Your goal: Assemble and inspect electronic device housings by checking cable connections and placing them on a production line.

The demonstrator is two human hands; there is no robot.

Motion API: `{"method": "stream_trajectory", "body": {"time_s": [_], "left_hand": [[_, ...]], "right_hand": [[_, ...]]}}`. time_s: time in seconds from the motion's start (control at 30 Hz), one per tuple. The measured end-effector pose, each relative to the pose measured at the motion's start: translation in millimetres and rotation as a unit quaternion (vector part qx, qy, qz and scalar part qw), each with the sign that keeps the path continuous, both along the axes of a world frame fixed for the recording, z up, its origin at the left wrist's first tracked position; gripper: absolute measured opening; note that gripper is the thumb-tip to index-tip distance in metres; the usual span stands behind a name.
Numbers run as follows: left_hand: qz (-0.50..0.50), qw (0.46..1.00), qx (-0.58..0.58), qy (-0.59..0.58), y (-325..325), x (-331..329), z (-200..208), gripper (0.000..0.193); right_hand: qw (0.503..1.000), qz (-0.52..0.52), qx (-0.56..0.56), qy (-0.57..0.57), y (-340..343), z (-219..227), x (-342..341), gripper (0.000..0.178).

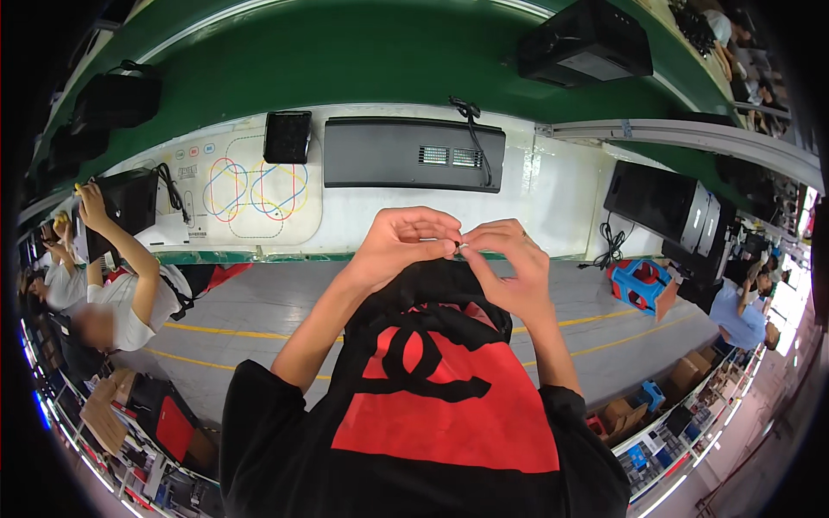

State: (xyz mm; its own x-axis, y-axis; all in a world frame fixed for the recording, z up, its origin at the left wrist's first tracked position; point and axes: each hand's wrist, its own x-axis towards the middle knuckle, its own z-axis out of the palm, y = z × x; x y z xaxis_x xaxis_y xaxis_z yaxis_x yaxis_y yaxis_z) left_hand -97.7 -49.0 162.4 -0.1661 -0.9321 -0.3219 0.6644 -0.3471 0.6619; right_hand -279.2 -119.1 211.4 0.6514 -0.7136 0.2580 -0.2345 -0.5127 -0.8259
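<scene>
Both of my hands meet in front of my chest, just off the near edge of the white worktable [380, 207]. My left hand [406, 245] pinches a tiny dark and whitish piece [459, 246] between thumb and forefinger; its kind is too small to tell. From the other side my right hand [511, 259] closes thumb and fingertips on the same piece. Beyond the hands, a long dark grey metal case [380, 154] with two vent grilles lies on the table, a black cable [479, 138] across its right part. A small black tray [287, 138] sits left of it.
A printed mat [259, 194] with coloured outlines covers the table's left part. Black cases stand on the green belt [389, 60] behind and at the right [652, 194]. Co-workers are at left [129, 293] and right [738, 315]. A blue and red plastic stool [639, 285] stands at right.
</scene>
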Motion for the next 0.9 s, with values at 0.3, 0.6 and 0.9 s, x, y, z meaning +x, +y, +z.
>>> {"method": "stream_trajectory", "body": {"time_s": [0.3, 0.6, 0.9], "left_hand": [[-0.049, 0.997, 0.047, -0.022, -1, 0, -11, 0.027], [-0.031, 0.998, 0.047, -0.036, -9, -3, -10, 0.025], [-0.035, 0.997, 0.075, -0.015, -11, -8, -17, 0.024]], "right_hand": [[0.989, 0.058, -0.121, 0.055, 3, -15, -3, 0.022], [0.997, -0.009, -0.077, 0.031, 1, -24, -5, 0.023], [1.0, 0.006, -0.001, 0.005, -6, -26, -8, 0.029]]}}
